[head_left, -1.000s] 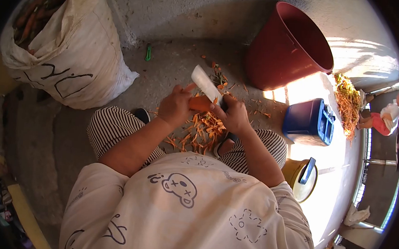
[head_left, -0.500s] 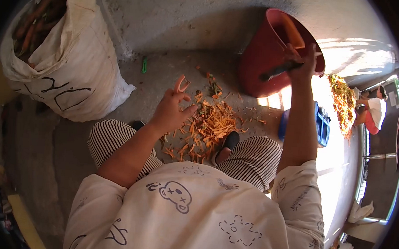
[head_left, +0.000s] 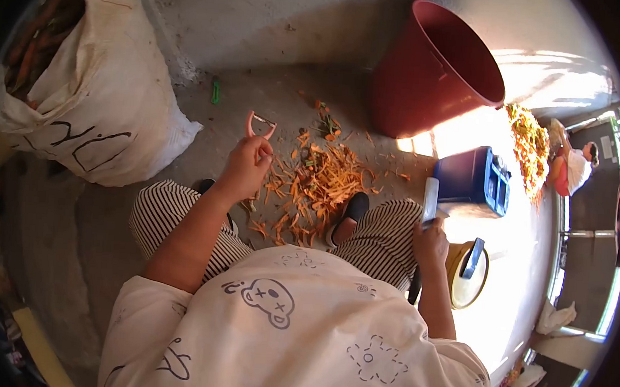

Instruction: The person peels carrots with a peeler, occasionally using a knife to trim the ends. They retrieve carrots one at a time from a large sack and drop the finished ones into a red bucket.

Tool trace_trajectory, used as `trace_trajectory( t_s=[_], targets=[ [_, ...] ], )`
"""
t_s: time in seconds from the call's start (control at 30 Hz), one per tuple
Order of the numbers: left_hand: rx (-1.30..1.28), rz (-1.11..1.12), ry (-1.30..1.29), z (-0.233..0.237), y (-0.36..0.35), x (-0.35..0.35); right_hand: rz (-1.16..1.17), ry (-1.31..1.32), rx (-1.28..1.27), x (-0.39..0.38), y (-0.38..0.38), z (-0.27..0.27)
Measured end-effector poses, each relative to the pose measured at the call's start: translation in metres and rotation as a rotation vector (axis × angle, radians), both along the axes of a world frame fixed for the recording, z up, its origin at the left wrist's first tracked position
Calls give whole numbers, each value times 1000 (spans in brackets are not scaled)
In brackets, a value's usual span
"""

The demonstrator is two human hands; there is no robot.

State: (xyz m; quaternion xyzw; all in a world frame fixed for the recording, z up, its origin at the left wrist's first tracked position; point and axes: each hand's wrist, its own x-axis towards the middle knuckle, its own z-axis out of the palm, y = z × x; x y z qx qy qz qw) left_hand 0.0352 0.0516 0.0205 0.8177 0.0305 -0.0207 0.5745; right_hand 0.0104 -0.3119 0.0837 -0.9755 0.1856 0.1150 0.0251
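Note:
My left hand (head_left: 248, 167) is closed on the handle of a pink peeler (head_left: 260, 125), whose blade end points away from me above the grey floor. Close to my right knee, my right hand (head_left: 431, 245) grips a knife with a broad pale blade (head_left: 430, 199) pointing forward. Orange peelings (head_left: 328, 180) lie in a heap on the floor between my feet. The red bucket (head_left: 431, 73) stands beyond my right hand, and its visible inside shows no carrot. To the left, an open white sack (head_left: 110, 89) holds carrots (head_left: 38, 49).
A blue container (head_left: 470, 180) and a yellowish bucket with a lid (head_left: 467, 274) stand at the right. Farther off, a person (head_left: 574, 169) is beside a long heap of peelings (head_left: 529, 150). A small green object (head_left: 215, 92) lies near the sack.
My right hand has come back from the red bucket to my knee with the knife, and the carrot is out of sight. My left fingers have closed around the peeler.

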Motion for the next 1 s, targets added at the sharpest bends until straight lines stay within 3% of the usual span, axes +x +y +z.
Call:
trace_trajectory(
  t_s=[0.1,0.23,0.3,0.37,0.4,0.47,0.5,0.57,0.63,0.67,0.7,0.73,0.77,0.8,0.83,0.87,0.9,0.93,1.0],
  targets=[
    [-152,4,108,12,-11,1,-23,-20,-49,-10,0,-1],
    [-272,-85,190,24,-23,3,-78,167,-126,-3,-1,17],
    [-401,-203,228,26,-32,1,128,-3,-47,-3,5,21],
    [-619,-374,221,29,-47,0,457,-231,144,1,25,18],
    [-744,-467,219,36,-59,0,453,-121,581,3,42,11],
    [-751,-579,69,60,-79,-5,357,155,1397,5,87,6],
    [-642,-667,175,77,-78,-4,262,330,1767,7,107,8],
    [-420,-816,394,107,-70,-2,199,327,1748,14,128,2],
    [50,-1005,-233,119,-24,13,143,338,1727,22,141,3],
    [134,-958,-247,148,6,25,116,346,1718,26,144,11],
    [-77,-672,128,186,38,27,85,354,1709,29,147,19],
    [-253,-406,-115,198,73,40,75,268,1580,30,149,27],
    [73,-143,-408,211,123,64,108,240,1574,33,147,26],
    [568,307,-421,244,157,71,141,214,1565,35,143,24],
    [935,550,-747,245,227,94,175,185,1556,37,138,21],
    [1225,597,-791,258,272,95,110,196,1565,37,134,16],
    [1373,663,-604,257,311,92,42,200,1573,38,129,7],
    [1325,725,-355,258,308,80,-30,200,1580,38,127,0],
    [1545,665,-227,228,356,80,-40,278,1518,38,127,-8]
  ],
)
